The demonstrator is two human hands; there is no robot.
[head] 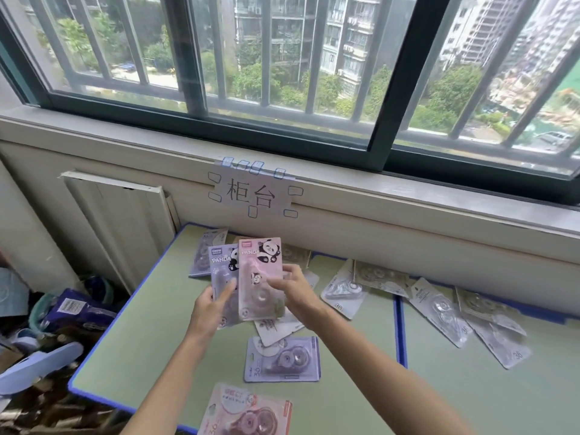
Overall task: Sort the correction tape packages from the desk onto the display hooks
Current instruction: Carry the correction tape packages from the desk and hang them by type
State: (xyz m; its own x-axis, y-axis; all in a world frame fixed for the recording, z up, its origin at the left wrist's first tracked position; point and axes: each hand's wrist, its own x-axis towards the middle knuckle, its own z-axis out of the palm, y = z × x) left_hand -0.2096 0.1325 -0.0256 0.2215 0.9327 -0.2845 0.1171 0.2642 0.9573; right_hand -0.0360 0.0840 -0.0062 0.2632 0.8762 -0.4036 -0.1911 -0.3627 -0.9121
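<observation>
I hold two panda correction tape packages upright above the green desk (150, 346). My left hand (211, 309) grips the purple panda package (223, 271) at its lower edge. My right hand (293, 291) pinches the pink panda package (260, 271), which overlaps the purple one in front. More packages lie flat on the desk: a purple one (282, 359), a pink one (248, 412) at the near edge, a white one (276, 331) under my hands, and a purple one (205, 252) at the back. No display hooks are in view.
Several clear and grey packages (439, 312) lie scattered on the right desk half along the wall. A paper sign (251, 193) is taped below the window sill. Left of the desk, the floor holds clutter: a blue slipper (37, 365) and a purple pack (75, 309).
</observation>
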